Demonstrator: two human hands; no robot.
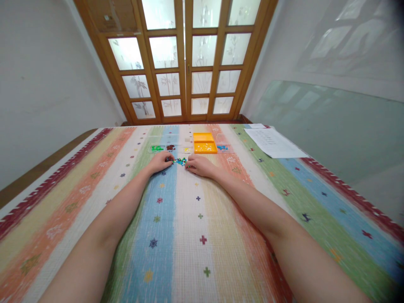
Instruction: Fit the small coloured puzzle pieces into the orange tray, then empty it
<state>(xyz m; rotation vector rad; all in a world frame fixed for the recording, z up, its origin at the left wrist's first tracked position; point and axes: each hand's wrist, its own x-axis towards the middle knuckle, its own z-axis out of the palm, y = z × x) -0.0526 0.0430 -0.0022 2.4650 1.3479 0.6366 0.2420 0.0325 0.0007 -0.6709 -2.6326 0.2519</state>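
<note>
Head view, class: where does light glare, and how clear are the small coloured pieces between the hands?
Head view: the door panes glare white; head view: the right wall bears pale reflections; head view: the coloured pieces are mostly too small to make out singly.

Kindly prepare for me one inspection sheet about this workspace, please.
Surface: striped, patterned tablecloth.
Job's things: pile of mixed pieces; beyond, green pieces, brown pieces, yellow pieces and blue pieces in clear trays, white pieces in open orange box.
Clutter: paper, far right.
Hands: left hand and right hand at either side of the mixed pieces; grip unclear.
Cables: nothing seen.
Surroundings: glazed wooden doors ahead; pale walls both sides.
</note>
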